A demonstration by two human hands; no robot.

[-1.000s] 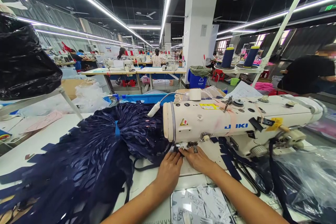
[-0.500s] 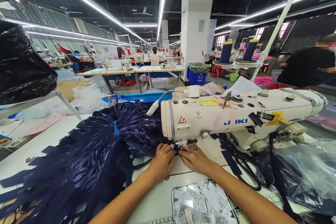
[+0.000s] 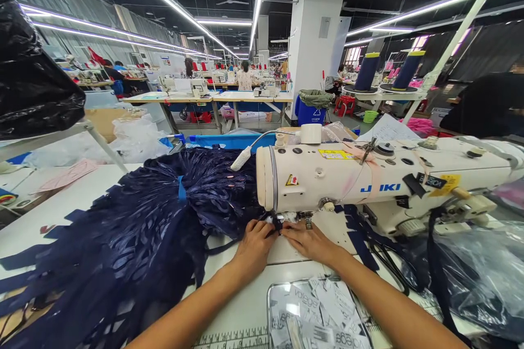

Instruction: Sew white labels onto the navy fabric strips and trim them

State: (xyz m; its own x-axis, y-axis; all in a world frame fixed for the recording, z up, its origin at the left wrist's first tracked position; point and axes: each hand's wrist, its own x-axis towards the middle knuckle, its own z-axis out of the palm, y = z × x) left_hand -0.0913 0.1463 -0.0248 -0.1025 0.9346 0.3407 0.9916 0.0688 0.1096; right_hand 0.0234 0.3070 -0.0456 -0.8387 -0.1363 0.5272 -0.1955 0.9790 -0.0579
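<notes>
Under the head of a white sewing machine (image 3: pixel 311 177), both of my hands meet at the needle area. My left hand (image 3: pixel 256 246) has its fingers curled and pressed on a small dark navy strap (image 3: pixel 278 223). From the other side my right hand (image 3: pixel 308 240) pinches the same strap, fingertips close to the presser foot. Fingers and machine head hide most of this piece. A big bundle of navy straps (image 3: pixel 135 245), bound with a blue tie (image 3: pixel 181 188), lies left of my left hand.
A clear-lidded tin of printed labels (image 3: pixel 317 313) sits between my forearms. Clear plastic bags (image 3: pixel 483 272) and dark straps lie at right. Two navy thread cones (image 3: pixel 367 72) stand behind the machine. A black plastic bag (image 3: pixel 36 76) hangs at upper left.
The view has turned slightly left, so the machine appears farther right. My hands remain at the needle with the strap, with only slight shifts of the fingers.
</notes>
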